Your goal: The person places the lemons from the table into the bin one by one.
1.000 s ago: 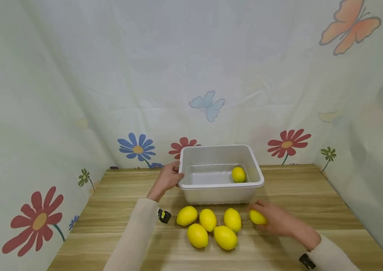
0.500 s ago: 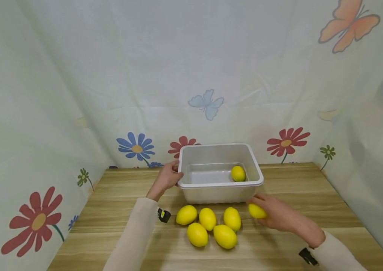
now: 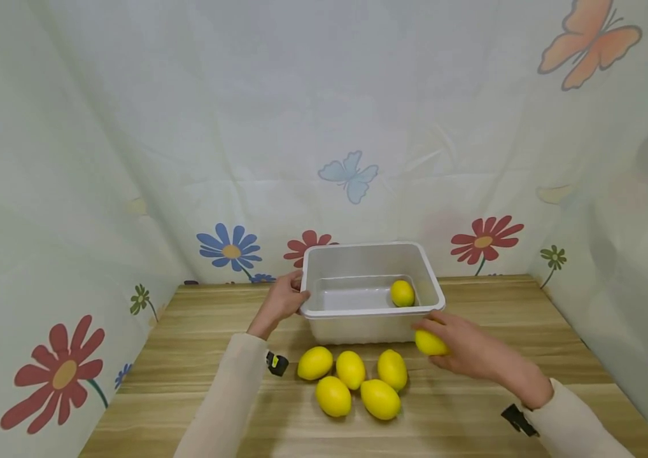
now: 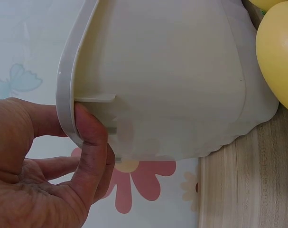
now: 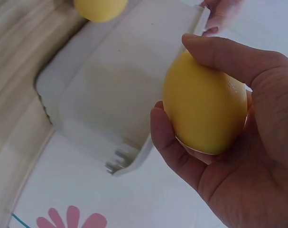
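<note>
My right hand point(image 3: 467, 346) holds a yellow lemon point(image 5: 205, 104) between thumb and curled fingers, just in front of the right front corner of a white plastic bin point(image 3: 370, 327). At the bin's left side my left hand point(image 3: 279, 300) pinches the rim; in the left wrist view its thumb and fingers point(image 4: 91, 137) lie on both sides of that rim. Inside the bin, toward the right, lies one lemon point(image 3: 402, 293). Several more lemons point(image 3: 350, 370) lie grouped on the table in front of the bin.
The wood-grain table point(image 3: 198, 381) is bounded by pale curtain walls point(image 3: 244, 127) printed with flowers and butterflies, at the back and both sides. The bin stands near the table's back edge. Each sleeve has a small black device point(image 3: 277, 363) at the wrist.
My right hand has lifted the lemon off the table and moved it up toward the bin's right front corner. The left hand stays on the rim, and the other lemons have not moved.
</note>
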{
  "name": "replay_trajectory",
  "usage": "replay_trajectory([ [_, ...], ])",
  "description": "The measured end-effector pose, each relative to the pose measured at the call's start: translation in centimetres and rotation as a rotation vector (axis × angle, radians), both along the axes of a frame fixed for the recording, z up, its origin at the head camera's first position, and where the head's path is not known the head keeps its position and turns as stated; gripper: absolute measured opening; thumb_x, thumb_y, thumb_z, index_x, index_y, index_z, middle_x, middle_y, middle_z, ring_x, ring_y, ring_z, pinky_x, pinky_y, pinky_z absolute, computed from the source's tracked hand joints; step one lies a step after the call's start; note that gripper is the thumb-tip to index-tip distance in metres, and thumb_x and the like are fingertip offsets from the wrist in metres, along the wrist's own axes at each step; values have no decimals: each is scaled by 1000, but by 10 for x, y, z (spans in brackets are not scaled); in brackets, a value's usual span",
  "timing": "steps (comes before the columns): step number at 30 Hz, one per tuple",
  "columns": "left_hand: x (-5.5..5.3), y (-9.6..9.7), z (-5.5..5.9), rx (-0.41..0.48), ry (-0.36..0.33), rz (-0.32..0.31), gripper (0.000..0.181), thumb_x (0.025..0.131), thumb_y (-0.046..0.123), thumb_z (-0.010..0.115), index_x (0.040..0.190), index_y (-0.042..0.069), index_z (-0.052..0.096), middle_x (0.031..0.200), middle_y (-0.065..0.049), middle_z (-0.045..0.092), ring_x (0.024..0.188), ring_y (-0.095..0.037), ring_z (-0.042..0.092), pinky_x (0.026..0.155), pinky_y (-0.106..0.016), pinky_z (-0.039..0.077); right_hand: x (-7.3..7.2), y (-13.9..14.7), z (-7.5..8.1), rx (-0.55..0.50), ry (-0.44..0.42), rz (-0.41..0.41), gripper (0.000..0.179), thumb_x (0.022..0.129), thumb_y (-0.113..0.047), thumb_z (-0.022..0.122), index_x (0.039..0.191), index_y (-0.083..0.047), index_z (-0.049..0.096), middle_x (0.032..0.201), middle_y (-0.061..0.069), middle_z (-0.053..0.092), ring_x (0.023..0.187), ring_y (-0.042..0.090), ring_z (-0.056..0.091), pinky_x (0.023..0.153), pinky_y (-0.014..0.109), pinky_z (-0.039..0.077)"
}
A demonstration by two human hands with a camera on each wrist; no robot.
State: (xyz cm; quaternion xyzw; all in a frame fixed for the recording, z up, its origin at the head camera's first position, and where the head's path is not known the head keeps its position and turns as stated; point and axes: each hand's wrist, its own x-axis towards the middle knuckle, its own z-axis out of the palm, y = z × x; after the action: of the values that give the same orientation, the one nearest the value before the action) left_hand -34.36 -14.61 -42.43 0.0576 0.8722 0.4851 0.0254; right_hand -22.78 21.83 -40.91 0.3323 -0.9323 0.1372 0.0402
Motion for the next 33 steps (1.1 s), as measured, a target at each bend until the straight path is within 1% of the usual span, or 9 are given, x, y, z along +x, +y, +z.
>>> replay_trajectory([
  [2,0,0,-1,-6,1,4,59,89,8,65,145,8,47,110,-21,67,84,-24,67,58,-32,60,-1,-1,3,3,17,-6,55,80,-21,80,131,-14,59,128,9,59,104,25,61,89,46,57],
  [5,-1,-1,-3,-10,2,4,59,89,8,65,145,8,46,108,-21,68,81,-23,67,59,-34,60,-3,-3,8,-1,31,-8,55,80,-22,81,130,-16,60,125,7,60,100,23,61,87,44,58],
  [7,-1,-1,-4,-7,-6,4,61,89,9,66,146,7,45,108,-21,67,81,-23,67,60,-35,61,-4,-3,11,-9,35,-11,55,80,-21,81,130,-18,60,124,6,61,99,22,61,86,43,58],
  [13,-4,-2,-5,45,-73,5,60,90,9,65,146,7,45,111,-21,65,84,-25,67,60,-31,60,-8,-7,18,-21,66,7,56,79,-19,82,130,-18,59,124,5,60,99,20,60,86,40,59],
  [19,-5,-1,-2,36,-71,14,59,90,8,65,145,3,45,111,-23,65,86,-29,67,61,-33,60,-11,-10,27,-25,112,18,57,77,-17,83,130,-14,60,123,6,61,101,22,61,90,43,57],
  [22,-5,-1,-2,40,-81,25,58,90,8,65,143,2,44,114,-24,63,89,-33,67,62,-33,61,-14,-11,32,-30,114,20,58,77,-16,82,131,-14,60,124,7,60,101,23,62,89,42,57],
  [25,-5,-1,-3,46,-85,29,55,90,8,65,141,1,45,113,-25,62,89,-32,67,62,-33,61,-17,-12,36,-40,113,15,58,78,-16,82,131,-15,59,124,7,60,100,22,62,88,41,58],
  [30,-5,-1,-3,59,-91,28,50,90,9,65,136,1,46,111,-24,61,84,-27,66,61,-33,61,-24,-14,41,-57,131,2,57,77,-15,83,129,-13,61,121,7,62,97,21,62,87,41,58],
  [33,-5,-1,-1,61,-98,31,50,90,9,65,135,1,46,112,-23,61,89,-32,66,61,-33,61,-30,-15,45,-61,126,-9,57,76,-16,83,129,-12,61,120,8,62,97,22,62,86,41,58],
])
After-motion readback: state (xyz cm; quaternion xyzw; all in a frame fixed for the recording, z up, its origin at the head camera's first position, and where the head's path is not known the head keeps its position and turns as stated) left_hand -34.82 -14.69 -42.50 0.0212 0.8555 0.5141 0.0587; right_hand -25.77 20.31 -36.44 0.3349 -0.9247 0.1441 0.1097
